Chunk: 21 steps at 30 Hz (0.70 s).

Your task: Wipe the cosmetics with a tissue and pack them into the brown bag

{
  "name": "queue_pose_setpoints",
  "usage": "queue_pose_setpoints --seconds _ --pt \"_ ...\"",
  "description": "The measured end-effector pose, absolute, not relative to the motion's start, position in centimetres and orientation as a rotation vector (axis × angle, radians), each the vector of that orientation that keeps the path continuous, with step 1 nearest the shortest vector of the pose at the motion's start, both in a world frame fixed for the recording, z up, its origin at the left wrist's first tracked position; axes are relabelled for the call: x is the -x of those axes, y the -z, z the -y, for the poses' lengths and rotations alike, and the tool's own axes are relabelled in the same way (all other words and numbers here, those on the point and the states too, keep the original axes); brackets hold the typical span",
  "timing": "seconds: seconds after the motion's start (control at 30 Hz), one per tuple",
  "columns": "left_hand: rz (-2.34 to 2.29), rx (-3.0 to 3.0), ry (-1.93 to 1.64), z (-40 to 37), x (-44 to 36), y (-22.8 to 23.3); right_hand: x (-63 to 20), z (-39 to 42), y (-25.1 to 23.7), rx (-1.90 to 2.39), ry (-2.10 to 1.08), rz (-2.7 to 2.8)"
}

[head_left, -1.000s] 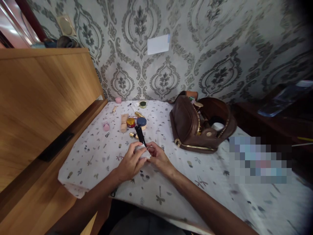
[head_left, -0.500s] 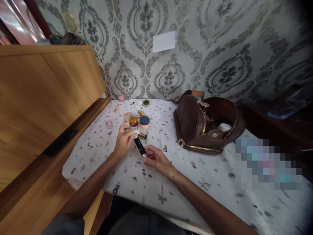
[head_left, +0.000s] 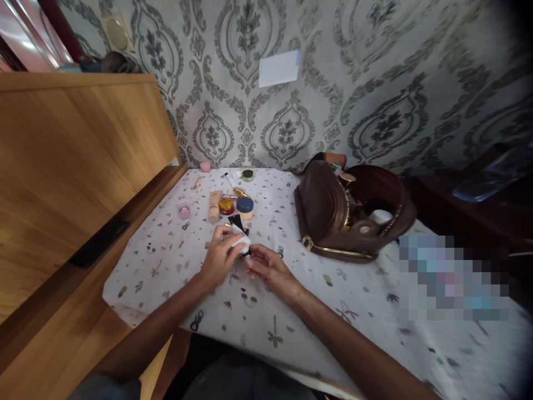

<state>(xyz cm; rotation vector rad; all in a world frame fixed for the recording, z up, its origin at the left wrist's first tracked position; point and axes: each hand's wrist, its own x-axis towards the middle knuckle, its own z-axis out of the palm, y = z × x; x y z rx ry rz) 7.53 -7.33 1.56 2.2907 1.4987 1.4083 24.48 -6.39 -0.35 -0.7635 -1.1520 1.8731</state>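
Since half a second ago the left hand (head_left: 220, 256) has come back from the row of cosmetics and closed in again on the slim black cosmetic tube (head_left: 239, 228), bringing a small white pad of tissue or cotton (head_left: 240, 243) against the tube's lower part; a moment earlier that hand was reaching away with the pad and the tube lay lower and more slanted. The right hand (head_left: 266, 268) pinches the tube's lower end between fingertips, so the tube stands tilted just above the white, leaf-printed tablecloth of the table (head_left: 291, 311), its top pointing toward the jars. The left hand is curled around the white pad, fingers bent, pressing it to the tube; both hands meet at the tube, which suggests the wiping of the tube is in hand again rather than finished. Just behind the hands lie a round blue-lidded jar (head_left: 245, 207), a red and gold round tin (head_left: 226, 206), a beige squeeze tube (head_left: 214, 205), a small pink pot (head_left: 184, 210) and a gold lipstick case (head_left: 239, 192). To the right, well apart from the hands, a brown leather bag with a gold zip (head_left: 333, 214) sits open on the table.
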Motion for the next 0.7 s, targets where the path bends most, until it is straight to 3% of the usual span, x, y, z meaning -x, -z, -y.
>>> queue_pose_setpoints --seconds 0.2,0.7 --pt "-1.347 -2.315 -1.409 9.2 -8.9 -1.4 -24.6 6.5 -0.6 0.666 -1.883 1.132" --pt "-1.604 -1.880 -1.612 3.6 -4.4 -3.2 -24.6 6.9 -0.8 0.614 -2.132 1.110"
